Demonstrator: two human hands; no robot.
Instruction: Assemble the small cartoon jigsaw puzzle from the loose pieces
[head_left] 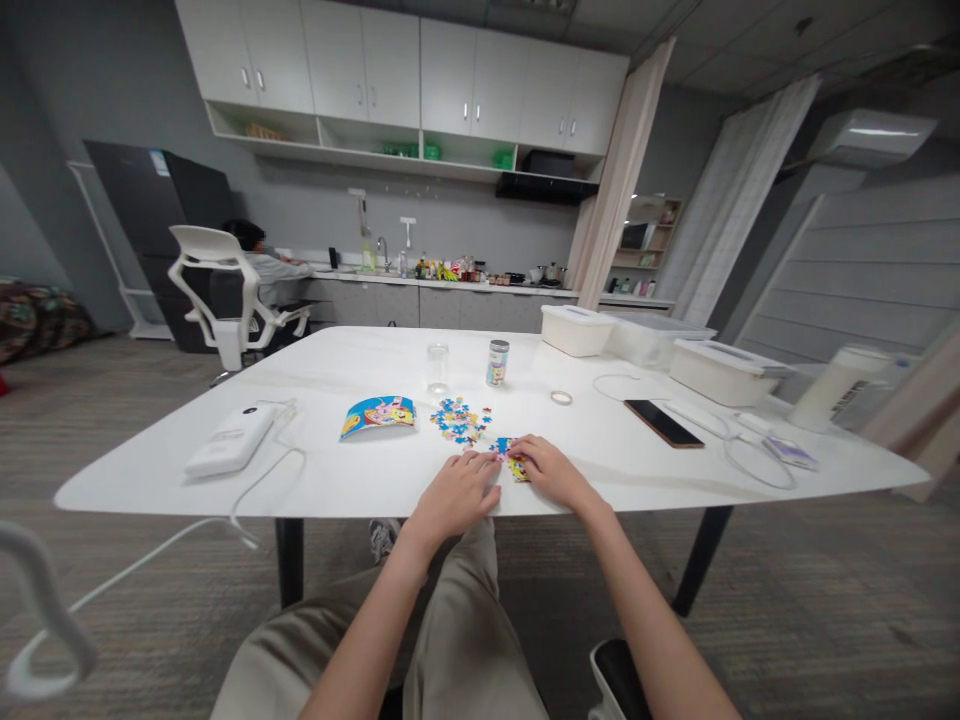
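A small partly joined jigsaw puzzle [519, 470], blue at the top and yellow below, lies between my hands near the front edge of the table. My left hand [457, 490] rests flat at its left side, thumb apart and fingertips by its pink edge. Over the puzzle's right side, my right hand [553, 470] has its fingers bent, closed on the jigsaw puzzle; part of it is hidden underneath. Several loose puzzle pieces [457, 422] are heaped just beyond. To their left, a curved picture sheet [379, 416] shows a colourful cartoon.
Behind the pieces stand a clear jar [438, 368] and a printed can [497, 363]. A ring-shaped lid [560, 397], a phone [663, 424] and white storage boxes [576, 330] are to the right. A white power bank [231, 442] with cables lies left. A person [274, 275] sits across the room.
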